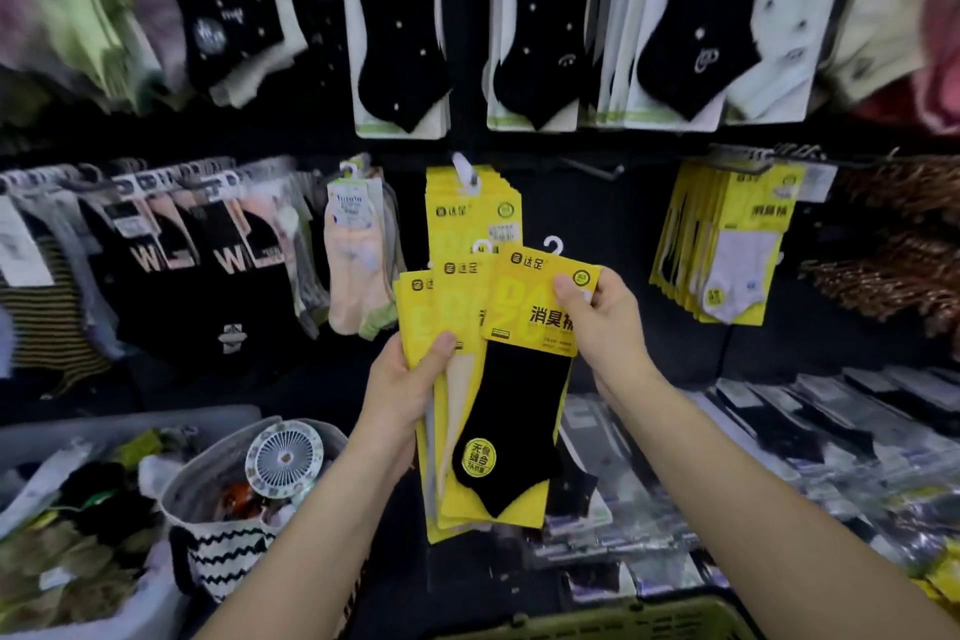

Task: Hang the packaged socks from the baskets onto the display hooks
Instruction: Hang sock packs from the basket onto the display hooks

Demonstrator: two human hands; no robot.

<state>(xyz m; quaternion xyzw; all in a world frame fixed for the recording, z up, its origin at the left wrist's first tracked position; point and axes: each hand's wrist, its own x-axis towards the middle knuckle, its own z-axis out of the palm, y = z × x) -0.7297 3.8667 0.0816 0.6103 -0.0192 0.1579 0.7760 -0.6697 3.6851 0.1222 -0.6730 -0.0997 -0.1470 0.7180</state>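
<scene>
On the head view I had the left hand (402, 379) low in the middle of the scene. Its fingers were wrapped behind a fanned stack of yellow sock packs (418, 312) and its thumb pressed on the stack's front. The right hand (597, 322) pinched the upper right corner of the front pack (519, 411), thumb on the yellow card face and fingers behind it. That pack carried a black ankle sock with a round yellow sticker near the toe. Its white hanger hook (553, 244) stood free above the card, clear of the pegs. The front pack overlapped the stack, and I could not tell whether the two touched.

Just beyond the hands, on the dark display wall, a bundle of matching hung packs (470, 216) sat on a peg with a white tip (464, 173). To its right a bare display hook (592, 169) jutted out. Farther right hung a second yellow bundle (727, 250) with a pale sock showing. Left of the middle bundle hung peach socks (356, 276). The row above held black dotted socks (400, 42) on white cards.

At the near left stood a grey bin (130, 424) of loose socks and a fabric basket (218, 556) with a zigzag pattern, a small round fan (284, 458) at its rim. The rim of a green basket (597, 624) showed at the near edge, and flat clear-wrapped packs (779, 424) lay on the shelf at right.
</scene>
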